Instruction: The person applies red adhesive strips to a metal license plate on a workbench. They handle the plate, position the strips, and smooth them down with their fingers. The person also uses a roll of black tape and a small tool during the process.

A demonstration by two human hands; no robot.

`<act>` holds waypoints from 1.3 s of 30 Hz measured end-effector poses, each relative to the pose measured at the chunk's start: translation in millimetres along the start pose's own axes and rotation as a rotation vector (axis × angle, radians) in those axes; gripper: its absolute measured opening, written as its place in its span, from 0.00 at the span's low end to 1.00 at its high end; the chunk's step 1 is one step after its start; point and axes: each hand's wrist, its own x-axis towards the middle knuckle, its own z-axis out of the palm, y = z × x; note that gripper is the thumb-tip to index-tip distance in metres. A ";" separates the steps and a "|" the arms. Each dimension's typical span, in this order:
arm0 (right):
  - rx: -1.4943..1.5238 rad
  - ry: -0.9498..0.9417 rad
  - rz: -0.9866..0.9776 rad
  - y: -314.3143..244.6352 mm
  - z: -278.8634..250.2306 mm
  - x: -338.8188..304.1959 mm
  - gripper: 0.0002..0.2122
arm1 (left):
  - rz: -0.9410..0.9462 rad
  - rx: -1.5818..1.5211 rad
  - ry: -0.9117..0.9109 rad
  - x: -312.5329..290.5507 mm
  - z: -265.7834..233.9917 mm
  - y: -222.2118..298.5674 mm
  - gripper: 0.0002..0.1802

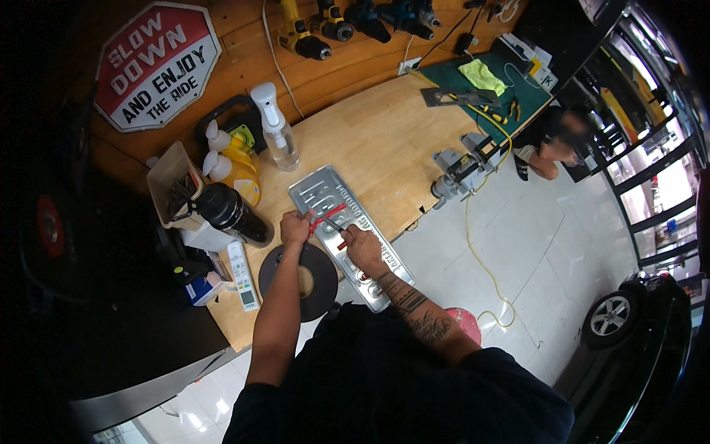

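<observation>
A long embossed silver metal plate lies slanted on the wooden workbench. My left hand pinches a red strip that lies across the plate. My right hand grips a small dark-handled tool whose tip points at the strip near my left fingers. A large black tape roll lies flat on the bench just below my left wrist.
A black bottle, yellow spray bottles, a clear spray bottle, a box of tools and a remote crowd the left. A vise sits at the bench edge. A person crouches on the tiled floor.
</observation>
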 end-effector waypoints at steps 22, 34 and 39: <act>-0.448 0.005 -0.326 -17.2 19.3 -8.1 0.13 | 0.013 0.102 0.048 -9.3 -3.9 10.5 0.23; -0.379 -0.033 -0.317 -17.0 16.6 -9.6 0.13 | -0.008 0.194 0.006 -7.9 -1.0 13.2 0.23; -0.336 -0.035 -0.305 -18.4 19.0 -12.6 0.14 | -0.015 0.234 0.046 -2.1 1.7 5.1 0.22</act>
